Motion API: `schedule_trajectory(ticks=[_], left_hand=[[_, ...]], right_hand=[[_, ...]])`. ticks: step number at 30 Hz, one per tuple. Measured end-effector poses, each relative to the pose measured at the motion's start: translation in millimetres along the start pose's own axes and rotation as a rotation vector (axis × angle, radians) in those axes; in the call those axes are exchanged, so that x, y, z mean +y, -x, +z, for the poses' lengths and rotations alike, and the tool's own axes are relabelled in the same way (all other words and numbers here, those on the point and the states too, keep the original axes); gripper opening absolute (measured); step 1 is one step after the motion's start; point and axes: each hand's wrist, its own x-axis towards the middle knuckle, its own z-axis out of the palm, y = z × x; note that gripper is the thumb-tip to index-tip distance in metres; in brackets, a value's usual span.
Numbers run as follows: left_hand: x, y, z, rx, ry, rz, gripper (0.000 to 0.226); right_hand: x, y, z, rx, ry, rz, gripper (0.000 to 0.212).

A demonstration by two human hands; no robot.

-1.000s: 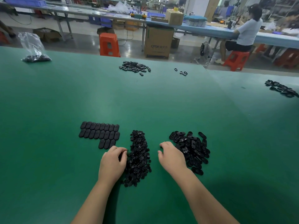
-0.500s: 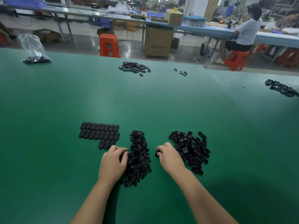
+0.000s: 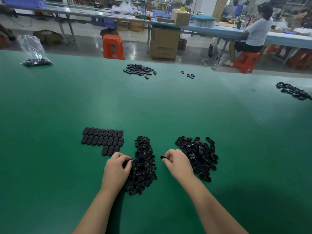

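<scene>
I am pinching a flat, glossy black oval [image 3: 163, 157] in my right hand [image 3: 179, 163], lower centre, just left of the loose pile [image 3: 199, 154] of such ovals. My left hand [image 3: 116, 168] is curling against the heap [image 3: 144, 164] of small knobbly parts; whether it is gripping one, I cannot tell. Matte rounded caps [image 3: 103, 138] are lying in rows on the smooth green bench [image 3: 50, 107].

Green table [image 3: 152, 107] looks matt and smooth. The 3 rows [image 3: 103, 139] of oval caps: matt black plastic. Now the right pile [image 3: 200, 154] glints, glossier plastic, like the pinched piece [image 3: 163, 157]. Bag [image 3: 32, 48]: clear, crinkly film. Box [image 3: 164, 44]: plain cardboard.
</scene>
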Motion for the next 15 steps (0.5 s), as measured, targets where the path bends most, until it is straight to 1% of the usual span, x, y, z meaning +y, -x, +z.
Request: schedule_trajectory(ticks=[2,4,6,8,11,13,15], left_hand=[[0,-1,0,0.005,-0.014,0.008,0.004],[0,-1,1,0.004,-0.035,0.019,0.005],[-1,-2,1,0.0,-0.057,0.025,0.006],[-2,-2,2,0.002,-0.068,0.032,0.006],[-3,-2,3,0.007,-0.088,0.045,0.007],[-4,-2,3,0.004,-0.098,0.046,0.007],[-4,-2,4,0.003,-0.106,0.041,0.008]], right_hand=[[-1,5,2,0.022,-0.241,0.017,0.015],[-3,9,3,0.009,-0.544,0.068,0.014],[-5,13,4,-0.012,-0.771,0.107,0.01],[-7,16,5,-0.007,-0.911,0.139,0.012],[-11,17,9,-0.021,-1.123,0.185,0.024],[-11,19,13,-0.03,-1.182,0.175,0.029],[-10,19,18,0.005,-1.154,0.15,0.024]])
